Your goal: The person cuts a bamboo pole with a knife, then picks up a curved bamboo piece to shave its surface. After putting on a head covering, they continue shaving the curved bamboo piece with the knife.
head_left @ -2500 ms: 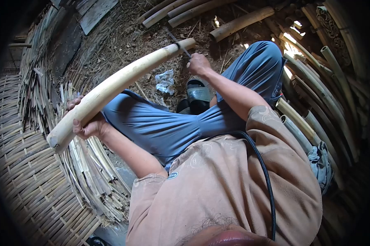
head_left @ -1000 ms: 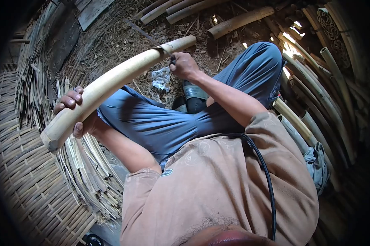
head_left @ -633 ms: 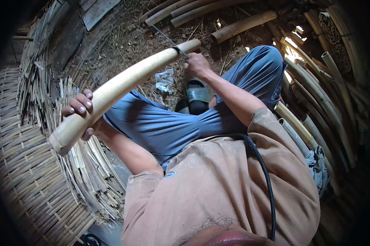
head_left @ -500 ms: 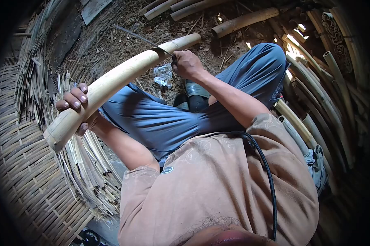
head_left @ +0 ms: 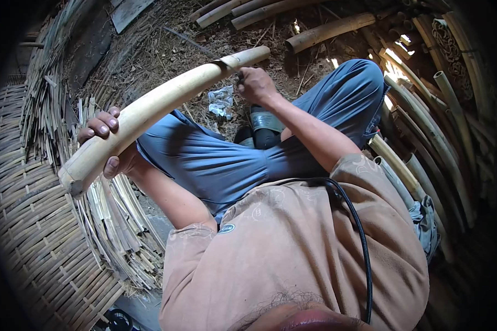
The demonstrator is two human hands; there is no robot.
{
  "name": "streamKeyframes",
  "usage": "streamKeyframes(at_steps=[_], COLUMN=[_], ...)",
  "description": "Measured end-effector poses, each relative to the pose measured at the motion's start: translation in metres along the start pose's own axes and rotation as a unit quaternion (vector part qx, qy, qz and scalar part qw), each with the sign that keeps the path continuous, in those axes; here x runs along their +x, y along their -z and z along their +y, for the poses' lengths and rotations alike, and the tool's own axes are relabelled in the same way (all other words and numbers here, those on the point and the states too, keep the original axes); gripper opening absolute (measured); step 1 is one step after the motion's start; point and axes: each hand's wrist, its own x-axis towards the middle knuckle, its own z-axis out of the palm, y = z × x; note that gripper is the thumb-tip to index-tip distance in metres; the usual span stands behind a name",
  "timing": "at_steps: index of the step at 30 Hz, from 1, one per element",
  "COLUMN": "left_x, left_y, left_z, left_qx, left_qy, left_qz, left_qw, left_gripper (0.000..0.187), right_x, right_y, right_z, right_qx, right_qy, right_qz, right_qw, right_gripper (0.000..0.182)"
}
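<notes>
A thick, pale bamboo pole (head_left: 160, 102) slants across the front of my body, its near end low at the left and its far end at the upper middle. My left hand (head_left: 105, 135) is wrapped round it near the low end, fingers over the top and thumb beneath. Close beside the far part of the pole, my right hand (head_left: 256, 86) is closed on the grip of a tool with a long, thin blade (head_left: 187, 39). The blade runs crosswise to the pole and sticks out beyond it. A dark shadow marks the pole there; my fist hides the grip.
My bent knees in blue trousers (head_left: 221, 157) lie under the pole. A woven bamboo mat (head_left: 33, 220) and bundled split strips (head_left: 116, 220) are at the left. Bamboo poles (head_left: 425, 127) are stacked at the right; crumpled foil-like litter (head_left: 220, 102) lies on the straw-strewn ground.
My right hand has shifted slightly right, and the blade has slid back with it across the pole. The pole and left hand have barely moved.
</notes>
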Motion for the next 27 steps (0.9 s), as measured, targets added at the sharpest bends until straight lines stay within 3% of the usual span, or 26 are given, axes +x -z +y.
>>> streamKeyframes(at_steps=[2, 5, 8, 10, 12, 15, 18, 19, 22, 25, 27], left_x=[-0.004, -0.006, -0.009, -0.007, -0.007, -0.011, -0.012, -0.010, -0.009, -0.009, -0.010], left_y=[0.003, 0.000, -0.006, 0.000, 0.004, 0.001, 0.001, -0.003, -0.009, -0.003, -0.003], left_z=[0.003, 0.005, 0.003, 0.001, 0.000, 0.001, 0.001, 0.003, 0.000, 0.000, 0.001], left_qx=[0.014, 0.008, 0.006, 0.004, -0.003, 0.009, 0.016, 0.014, 0.012, 0.010, 0.010], left_qy=[-0.001, -0.008, -0.014, -0.014, -0.008, -0.012, -0.022, -0.016, -0.018, -0.007, -0.005], left_qz=[0.007, -0.007, 0.020, 0.017, 0.023, 0.064, 0.056, 0.054, 0.071, 0.065, 0.074], left_qw=[1.000, 1.000, 1.000, 1.000, 1.000, 0.998, 0.998, 0.998, 0.997, 0.998, 0.997], left_gripper=[0.059, 0.059, 0.059, 0.060, 0.060, 0.059, 0.057, 0.057, 0.057, 0.054, 0.053], right_x=[0.017, 0.024, 0.014, 0.001, -0.003, 0.011, 0.018, 0.016, 0.000, -0.007, 0.001], right_y=[-0.018, 0.004, -0.015, -0.005, -0.002, -0.032, -0.019, -0.010, -0.018, -0.009, -0.030], right_z=[0.052, 0.065, 0.045, 0.007, -0.002, 0.051, 0.067, 0.059, 0.015, -0.010, 0.031], right_qx=[-0.052, -0.046, -0.045, 0.034, 0.009, -0.036, -0.055, -0.047, 0.012, 0.024, -0.012], right_qy=[-0.028, -0.158, -0.042, 0.002, -0.013, -0.060, -0.161, -0.143, -0.025, -0.014, -0.048], right_qz=[0.013, -0.050, 0.002, -0.013, -0.023, 0.004, -0.006, -0.044, 0.004, -0.021, -0.001], right_qw=[0.998, 0.985, 0.998, 0.999, 1.000, 0.998, 0.985, 0.988, 1.000, 0.999, 0.999], right_gripper=[0.024, 0.024, 0.024, 0.024, 0.023, 0.023, 0.025, 0.029, 0.021, 0.017, 0.021])
